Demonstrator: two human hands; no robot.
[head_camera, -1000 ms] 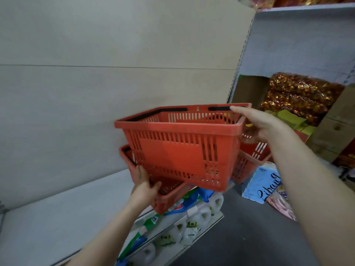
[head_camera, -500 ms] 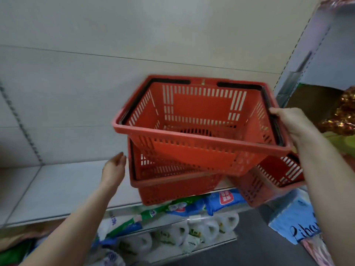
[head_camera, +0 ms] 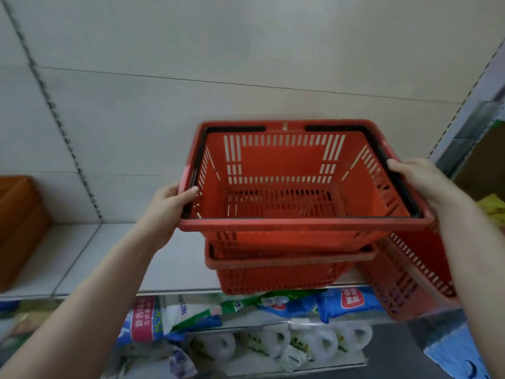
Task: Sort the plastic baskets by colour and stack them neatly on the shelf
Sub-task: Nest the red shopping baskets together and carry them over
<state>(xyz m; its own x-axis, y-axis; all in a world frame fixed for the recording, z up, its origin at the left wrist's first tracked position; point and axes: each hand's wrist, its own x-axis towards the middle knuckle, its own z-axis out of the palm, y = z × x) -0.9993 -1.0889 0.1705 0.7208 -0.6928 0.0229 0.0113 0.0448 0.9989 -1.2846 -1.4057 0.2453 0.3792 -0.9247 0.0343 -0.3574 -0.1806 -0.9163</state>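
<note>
I hold a red plastic basket point(head_camera: 287, 170) with black handles folded along its rim. My left hand point(head_camera: 170, 209) grips its left rim, thumb over the edge. My right hand point(head_camera: 420, 179) grips its right rim. The basket sits partly nested in a second red basket point(head_camera: 278, 277) that stands at the front edge of the white shelf point(head_camera: 114, 258). A third red basket point(head_camera: 410, 274) tilts at the right, beside and below my right forearm.
An orange-brown box point(head_camera: 19, 222) stands on the shelf at far left. Below the shelf lie blue, green and white packaged goods point(head_camera: 259, 332). A cardboard box and yellow packs point(head_camera: 492, 209) fill the neighbouring bay at right. Pale back panel point(head_camera: 246, 64) behind.
My left hand rose from beside the lower basket and took hold of the top basket's left rim. The top basket came down and squared up over the lower one.
</note>
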